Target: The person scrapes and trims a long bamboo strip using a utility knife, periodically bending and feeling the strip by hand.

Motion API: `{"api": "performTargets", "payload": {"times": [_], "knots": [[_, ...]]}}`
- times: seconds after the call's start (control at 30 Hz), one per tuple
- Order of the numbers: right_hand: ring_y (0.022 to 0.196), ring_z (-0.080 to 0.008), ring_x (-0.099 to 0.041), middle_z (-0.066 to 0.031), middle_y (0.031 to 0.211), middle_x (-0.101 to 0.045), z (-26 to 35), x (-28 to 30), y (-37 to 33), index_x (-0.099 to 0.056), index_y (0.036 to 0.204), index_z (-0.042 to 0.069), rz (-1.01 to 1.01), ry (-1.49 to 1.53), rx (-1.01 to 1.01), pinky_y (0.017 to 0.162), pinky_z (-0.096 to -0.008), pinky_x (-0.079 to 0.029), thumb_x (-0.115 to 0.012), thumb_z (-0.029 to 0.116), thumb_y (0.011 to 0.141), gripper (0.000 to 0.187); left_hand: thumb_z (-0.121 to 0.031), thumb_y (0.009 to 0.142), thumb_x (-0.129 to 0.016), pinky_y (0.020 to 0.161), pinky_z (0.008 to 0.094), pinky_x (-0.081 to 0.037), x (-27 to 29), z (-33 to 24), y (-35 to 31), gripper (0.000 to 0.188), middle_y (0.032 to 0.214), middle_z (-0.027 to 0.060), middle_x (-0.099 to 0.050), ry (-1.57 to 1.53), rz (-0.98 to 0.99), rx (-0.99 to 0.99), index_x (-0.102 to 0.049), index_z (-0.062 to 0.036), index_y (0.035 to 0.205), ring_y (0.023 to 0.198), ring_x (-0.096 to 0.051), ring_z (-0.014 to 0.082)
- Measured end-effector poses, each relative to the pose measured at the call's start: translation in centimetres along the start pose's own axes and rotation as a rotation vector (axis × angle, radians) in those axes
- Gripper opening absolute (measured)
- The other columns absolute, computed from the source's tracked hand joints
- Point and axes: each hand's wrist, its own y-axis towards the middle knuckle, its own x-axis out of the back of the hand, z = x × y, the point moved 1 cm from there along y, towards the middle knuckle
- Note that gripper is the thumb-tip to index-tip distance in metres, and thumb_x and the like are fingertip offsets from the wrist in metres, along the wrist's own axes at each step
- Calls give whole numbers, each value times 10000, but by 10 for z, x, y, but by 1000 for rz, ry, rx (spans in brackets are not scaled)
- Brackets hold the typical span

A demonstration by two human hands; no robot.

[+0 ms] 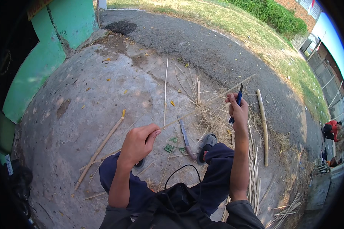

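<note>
My left hand (pixel 138 146) is closed in a pinch on one end of a long, thin bamboo strip (pixel 180 118). The strip slants up to the right and passes the fingertips of my right hand (pixel 238 111). Wrapped in that right hand is a blue utility knife (pixel 239 96), its dark tip pointing up and away. Whether the right fingers also grip the strip, I cannot tell. On the ground between my feet lies a long curved knife (pixel 184 133) with a brown handle. Pale shavings (pixel 214 114) are heaped beyond my right foot.
A thick bamboo pole (pixel 263 128) lies to the right, another stick (pixel 99 152) to the left. Several split strips (pixel 254 171) lie beside my right forearm. A green wall (pixel 38 68) stands at left. Far right, a person in red (pixel 332 129) bends down.
</note>
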Motion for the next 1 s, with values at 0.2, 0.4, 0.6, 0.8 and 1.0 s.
{"api": "performTargets", "payload": {"times": [0.2,0.4,0.6,0.8,1.0], "knots": [[762,-101,-690,-38,831,-788,-2,53,23,-795,1033,23,-523,-520,339,729,-284,-510,-748,272,1037,254,-90,1013,-709,557,344,-445,12,6,-4,96,689,105,-645,39,-74,-2,-731,2,995,556,-563,185],[1052,-134,-718,-87,1047,-806,-16,107,13,-587,1504,61,-530,-935,138,930,-339,-526,-791,330,1004,603,-109,1045,-683,550,337,-436,11,4,2,129,665,95,-620,-21,-110,51,-734,2,1003,547,-545,170],[558,-9,-425,-117,1155,-792,35,-7,-29,-596,1468,29,3,-47,100,529,-198,-360,-664,387,1089,525,-98,1076,-632,546,322,-465,-9,-4,3,129,671,88,-658,-87,8,52,-726,-12,1054,539,-617,165],[500,20,-319,-106,1058,-781,33,-55,-50,-633,1381,10,153,262,-56,467,-189,-227,-734,318,1050,463,-106,1084,-620,573,336,-521,-33,-20,8,122,633,90,-664,-130,-24,-90,-716,-33,1066,573,-696,201],[559,10,-413,-60,956,-718,38,-42,-43,-687,1236,29,-10,320,-27,495,-198,-270,-761,202,1016,290,-100,1080,-614,593,356,-537,-35,-27,14,108,669,103,-692,-78,119,11,-698,-33,1077,607,-720,249]]}}
